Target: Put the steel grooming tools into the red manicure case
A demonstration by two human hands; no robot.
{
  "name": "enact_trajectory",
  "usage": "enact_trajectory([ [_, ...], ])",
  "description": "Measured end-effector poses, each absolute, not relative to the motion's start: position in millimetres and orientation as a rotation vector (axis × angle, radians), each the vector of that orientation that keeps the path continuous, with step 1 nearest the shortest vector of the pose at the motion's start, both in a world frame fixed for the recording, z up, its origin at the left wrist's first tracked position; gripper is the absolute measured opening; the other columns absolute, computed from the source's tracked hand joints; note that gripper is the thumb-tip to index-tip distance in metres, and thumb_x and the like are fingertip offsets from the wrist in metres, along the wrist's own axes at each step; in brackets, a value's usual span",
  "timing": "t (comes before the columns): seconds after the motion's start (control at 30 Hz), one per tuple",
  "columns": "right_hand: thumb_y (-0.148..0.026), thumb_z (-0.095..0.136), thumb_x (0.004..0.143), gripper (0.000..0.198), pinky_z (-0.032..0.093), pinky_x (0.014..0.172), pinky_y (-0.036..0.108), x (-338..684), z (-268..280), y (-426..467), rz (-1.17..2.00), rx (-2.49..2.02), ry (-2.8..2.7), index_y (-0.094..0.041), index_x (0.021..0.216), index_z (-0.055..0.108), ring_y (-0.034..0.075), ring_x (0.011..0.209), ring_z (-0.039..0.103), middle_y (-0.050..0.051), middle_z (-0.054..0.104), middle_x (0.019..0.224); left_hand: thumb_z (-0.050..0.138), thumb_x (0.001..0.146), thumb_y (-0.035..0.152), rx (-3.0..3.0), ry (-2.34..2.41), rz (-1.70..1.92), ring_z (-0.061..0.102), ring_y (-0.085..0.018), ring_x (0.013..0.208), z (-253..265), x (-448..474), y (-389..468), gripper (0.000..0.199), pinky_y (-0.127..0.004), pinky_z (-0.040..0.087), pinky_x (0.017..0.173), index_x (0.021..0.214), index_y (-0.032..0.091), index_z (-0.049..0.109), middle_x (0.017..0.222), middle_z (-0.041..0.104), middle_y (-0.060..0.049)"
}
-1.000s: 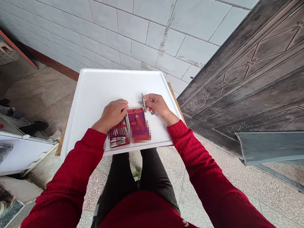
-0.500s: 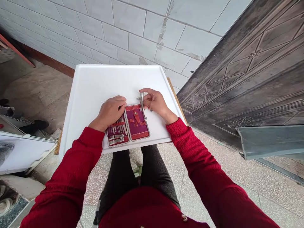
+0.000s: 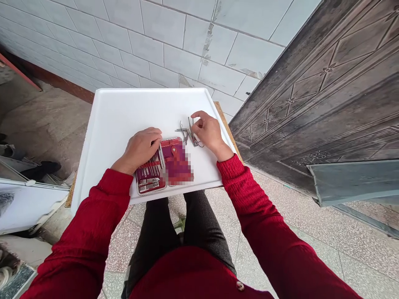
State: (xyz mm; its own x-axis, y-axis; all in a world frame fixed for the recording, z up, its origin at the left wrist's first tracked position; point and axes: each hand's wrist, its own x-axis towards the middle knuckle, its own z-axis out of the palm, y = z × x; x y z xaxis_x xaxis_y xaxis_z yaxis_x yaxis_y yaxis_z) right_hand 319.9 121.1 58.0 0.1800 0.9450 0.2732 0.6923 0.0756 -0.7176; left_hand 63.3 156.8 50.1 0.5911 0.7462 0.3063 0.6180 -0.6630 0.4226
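Note:
A small red manicure case (image 3: 178, 174) lies spread apart on a white tabletop, its right half partly pixelated. Its left half holds several metal tools, with nail clippers (image 3: 149, 185) at the near end. My left hand (image 3: 140, 147) rests over the case's top left part, thumb and fingers closed about its upper edge. Beyond the case's upper right corner, my right hand (image 3: 208, 132) pinches a slim metal tool (image 3: 190, 126); its exact kind is too small to make out. Several loose metal tools (image 3: 182, 131) lie under and beside these fingertips, among them scissors-like handles (image 3: 198, 143).
The white tabletop (image 3: 124, 108) has a raised rim and stands against a tiled wall (image 3: 174, 37). At right is a dark patterned door (image 3: 311, 91). Household clutter (image 3: 28, 199) stands on the floor at left.
My right hand has moved the slim metal tool from the case's upper right edge slightly right, to the loose tools. My left hand stays on the case. The view has shifted slightly.

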Motion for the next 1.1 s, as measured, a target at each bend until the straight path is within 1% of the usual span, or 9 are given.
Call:
enact_trajectory([
  [0.13,-0.015,0.053,0.085,0.037,0.046,0.075,0.032,329.7,63.8,122.4,0.163,-1.908,-1.537,-0.016,0.118,0.07,0.02,0.075,0.063,0.002,0.069,0.075,0.042,0.098,0.027,2.552,1.129,0.633,0.068,-0.024,0.117,49.4,62.7,158.5,0.033,-0.039,0.055,0.097,0.089,0.023,0.074,0.128,0.074,-0.003],
  [0.33,-0.016,0.054,0.089,0.034,0.047,0.081,0.035,324.0,57.9,127.7,0.117,-2.145,-1.711,-0.019,0.115,0.076,0.025,0.09,0.068,0.008,0.076,0.092,0.043,0.098,0.027,2.546,1.155,0.633,0.068,-0.024,0.115,48.5,63.0,159.1,0.032,-0.038,0.055,0.092,0.086,0.023,0.072,0.127,0.074,-0.002],
  [0.47,-0.018,0.056,0.09,0.033,0.047,0.08,0.033,321.2,57.5,125.4,0.095,-2.135,-1.734,-0.019,0.117,0.076,0.024,0.093,0.067,0.008,0.076,0.102,0.043,0.097,0.027,2.55,1.16,0.641,0.068,-0.024,0.115,46.7,62.9,159.2,0.031,-0.037,0.055,0.088,0.086,0.024,0.072,0.127,0.074,-0.001],
  [0.53,-0.021,0.054,0.093,0.029,0.046,0.078,0.032,318.2,60.2,120.7,0.039,-2.064,-1.733,-0.019,0.112,0.076,0.023,0.093,0.066,0.009,0.075,0.108,0.043,0.097,0.027,2.551,1.15,0.656,0.068,-0.024,0.114,45.6,62.6,159.7,0.031,-0.037,0.055,0.088,0.086,0.023,0.072,0.126,0.074,-0.001],
  [0.6,-0.023,0.053,0.095,0.026,0.045,0.075,0.03,312.8,64.1,114.9,0.026,-2.024,-1.769,-0.019,0.104,0.077,0.022,0.092,0.066,0.009,0.075,0.107,0.043,0.096,0.026,2.552,1.135,0.675,0.068,-0.024,0.113,44.2,62.3,160.5,0.031,-0.038,0.055,0.087,0.087,0.023,0.072,0.125,0.074,-0.002],
  [0.73,-0.03,0.057,0.096,0.023,0.044,0.073,0.03,298.1,71.5,106.5,0.126,-2.127,-1.905,-0.021,0.094,0.078,0.023,0.089,0.068,0.007,0.077,0.095,0.043,0.096,0.025,2.573,1.097,0.712,0.069,-0.024,0.11,40.6,61.8,161.9,0.031,-0.039,0.055,0.088,0.087,0.023,0.073,0.122,0.075,-0.003],
  [0.83,-0.032,0.058,0.097,0.025,0.046,0.076,0.031,288.7,75.4,105.4,0.102,-2.26,-1.974,-0.02,0.097,0.079,0.025,0.095,0.07,0.011,0.079,0.099,0.042,0.097,0.025,2.59,1.078,0.756,0.069,-0.024,0.109,37.9,62.0,162.1,0.032,-0.04,0.055,0.09,0.089,0.022,0.074,0.121,0.076,-0.004],
  [0.93,-0.031,0.058,0.096,0.025,0.049,0.079,0.031,282.7,78.0,108.0,0.071,-2.362,-2.022,-0.018,0.101,0.079,0.027,0.099,0.072,0.015,0.079,0.103,0.042,0.096,0.024,2.602,1.086,0.761,0.07,-0.025,0.107,36.3,62.7,162.3,0.032,-0.04,0.055,0.086,0.09,0.022,0.073,0.119,0.076,-0.004],
  [1.1,-0.031,0.064,0.092,0.022,0.053,0.075,0.031,281.1,79.2,120.5,0.1,-2.444,-1.959,-0.017,0.099,0.079,0.026,0.094,0.074,0.015,0.079,0.098,0.041,0.094,0.021,2.628,1.081,0.757,0.069,-0.025,0.104,36.6,63.7,162.1,0.032,-0.041,0.055,0.085,0.087,0.021,0.073,0.114,0.077,-0.006],
])
